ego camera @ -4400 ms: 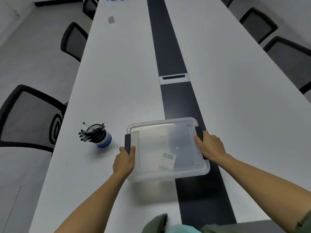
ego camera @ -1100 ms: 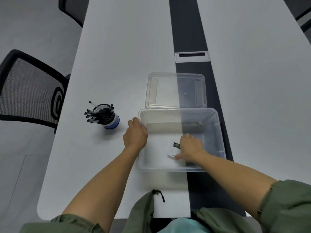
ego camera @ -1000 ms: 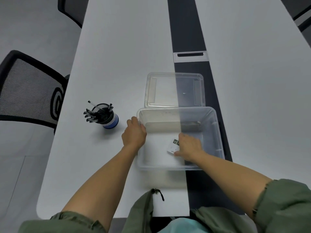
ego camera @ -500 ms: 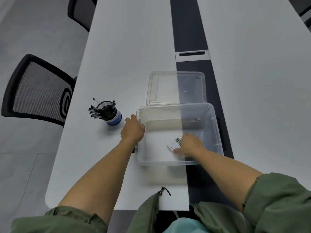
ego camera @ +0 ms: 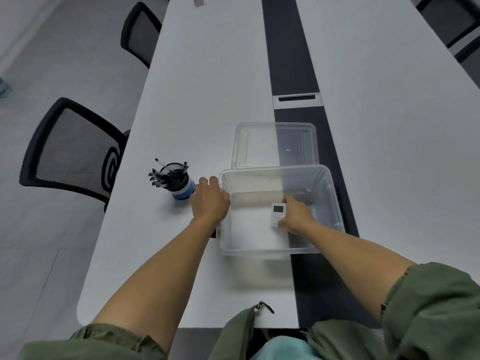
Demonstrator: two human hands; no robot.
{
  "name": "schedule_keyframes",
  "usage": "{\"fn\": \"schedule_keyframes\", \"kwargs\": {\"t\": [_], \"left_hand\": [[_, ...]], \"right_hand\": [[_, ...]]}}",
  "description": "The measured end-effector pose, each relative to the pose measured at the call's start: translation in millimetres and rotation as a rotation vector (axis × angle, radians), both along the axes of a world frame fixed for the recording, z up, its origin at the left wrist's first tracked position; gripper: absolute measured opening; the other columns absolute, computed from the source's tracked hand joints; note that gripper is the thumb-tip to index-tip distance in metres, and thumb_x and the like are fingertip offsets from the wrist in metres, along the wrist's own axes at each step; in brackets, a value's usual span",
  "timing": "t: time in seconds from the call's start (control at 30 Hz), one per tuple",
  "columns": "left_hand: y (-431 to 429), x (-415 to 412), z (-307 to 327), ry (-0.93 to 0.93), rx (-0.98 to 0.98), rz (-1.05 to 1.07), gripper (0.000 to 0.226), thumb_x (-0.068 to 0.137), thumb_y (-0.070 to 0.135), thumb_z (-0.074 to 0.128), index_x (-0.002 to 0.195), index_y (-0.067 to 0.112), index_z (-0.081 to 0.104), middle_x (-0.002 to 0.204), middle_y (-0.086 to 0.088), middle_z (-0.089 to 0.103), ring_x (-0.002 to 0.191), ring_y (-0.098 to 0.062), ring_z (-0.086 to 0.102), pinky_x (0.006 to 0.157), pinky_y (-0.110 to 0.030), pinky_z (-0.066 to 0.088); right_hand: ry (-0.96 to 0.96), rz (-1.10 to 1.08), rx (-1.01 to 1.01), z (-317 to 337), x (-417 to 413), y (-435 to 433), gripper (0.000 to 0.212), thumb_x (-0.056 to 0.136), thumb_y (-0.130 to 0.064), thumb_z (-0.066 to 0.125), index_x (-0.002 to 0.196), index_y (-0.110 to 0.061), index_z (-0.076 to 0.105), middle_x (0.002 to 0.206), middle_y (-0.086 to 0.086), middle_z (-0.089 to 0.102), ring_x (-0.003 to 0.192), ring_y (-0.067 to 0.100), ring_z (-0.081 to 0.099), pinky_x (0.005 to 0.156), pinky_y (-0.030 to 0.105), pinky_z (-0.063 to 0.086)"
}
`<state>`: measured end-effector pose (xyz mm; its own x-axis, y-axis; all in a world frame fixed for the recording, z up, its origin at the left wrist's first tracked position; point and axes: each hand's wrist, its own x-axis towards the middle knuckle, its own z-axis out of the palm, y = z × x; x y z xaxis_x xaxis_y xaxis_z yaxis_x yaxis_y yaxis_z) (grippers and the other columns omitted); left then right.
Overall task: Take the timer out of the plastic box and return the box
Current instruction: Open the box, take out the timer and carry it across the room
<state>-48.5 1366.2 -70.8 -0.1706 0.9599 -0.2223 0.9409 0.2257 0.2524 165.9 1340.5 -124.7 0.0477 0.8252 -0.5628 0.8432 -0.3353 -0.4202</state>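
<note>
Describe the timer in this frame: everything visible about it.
The timer is a small, flat white rectangle, plastic by its look, with a dark screen near its far end. It sits inside the open clear box, face up and roughly upright to the camera. The right hand grips its right edge with the fingers; whether it is lifted off the floor cannot be told. The left hand is on the box's left rim, not the timer.

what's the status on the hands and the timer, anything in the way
Left hand gripping clear plastic box rim. Right hand inside box, closed on small white timer. Clear lid off, behind box. Nothing in the way.
</note>
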Motion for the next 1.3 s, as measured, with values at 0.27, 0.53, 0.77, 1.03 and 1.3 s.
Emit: {"fn": "schedule_keyframes", "kwargs": {"t": [0.27, 0.53, 0.77, 1.03, 1.3], "left_hand": [[20, -4, 37, -0.086, 0.034, -0.231, 0.038, 0.094, 0.023, 0.045, 0.130, 0.009, 0.047, 0.132, -0.012, 0.047, 0.119, -0.031, 0.047, 0.094, -0.042, 0.040], [30, 39, 84, -0.125, 0.062, -0.579, 0.035, 0.096, 0.025, 0.047, 0.128, 0.012, 0.053, 0.126, -0.009, 0.061, 0.111, -0.028, 0.058, 0.086, -0.038, 0.047], [-14, 151, 123, -0.118, 0.054, -0.939, 0.023, 0.094, 0.024, 0.048, 0.109, 0.014, 0.062, 0.107, -0.006, 0.068, 0.092, -0.026, 0.063, 0.072, -0.034, 0.050], [-147, 318, 154, -0.058, 0.154, -1.293, 0.023, 0.094, 0.026, 0.048, 0.109, 0.014, 0.062, 0.103, -0.008, 0.067, 0.083, -0.025, 0.059, 0.070, -0.031, 0.046], [-329, 483, 150, -0.114, 0.148, -1.507, 0.025, 0.093, 0.028, 0.048, 0.110, 0.014, 0.062, 0.106, -0.009, 0.066, 0.097, -0.029, 0.060, 0.073, -0.029, 0.041]], "right_hand": [[0.253, -0.411, 0.058, 35, 9, -5, 0.036, 0.078, -0.003, 0.065, 0.108, -0.019, 0.054, 0.107, 0.006, 0.064, 0.096, 0.028, 0.062, 0.080, 0.041, 0.058], [0.546, -0.932, 0.269, 104, 37, -49, 0.035, 0.095, -0.009, 0.052, 0.128, -0.017, 0.047, 0.112, 0.011, 0.065, 0.089, 0.021, 0.065, 0.056, 0.034, 0.061], [0.594, -1.242, 0.529, 166, 117, -148, 0.033, 0.097, -0.007, 0.046, 0.128, -0.017, 0.046, 0.116, 0.012, 0.057, 0.078, 0.022, 0.067, 0.048, 0.034, 0.060], [0.469, -1.485, 0.696, 192, 237, -331, 0.036, 0.092, -0.006, 0.049, 0.128, -0.013, 0.050, 0.114, 0.013, 0.055, 0.075, 0.023, 0.063, 0.046, 0.029, 0.057], [0.350, -1.630, 0.749, 200, 367, -526, 0.038, 0.088, -0.001, 0.058, 0.124, -0.011, 0.052, 0.114, 0.012, 0.058, 0.072, 0.021, 0.063, 0.045, 0.029, 0.055]]}}
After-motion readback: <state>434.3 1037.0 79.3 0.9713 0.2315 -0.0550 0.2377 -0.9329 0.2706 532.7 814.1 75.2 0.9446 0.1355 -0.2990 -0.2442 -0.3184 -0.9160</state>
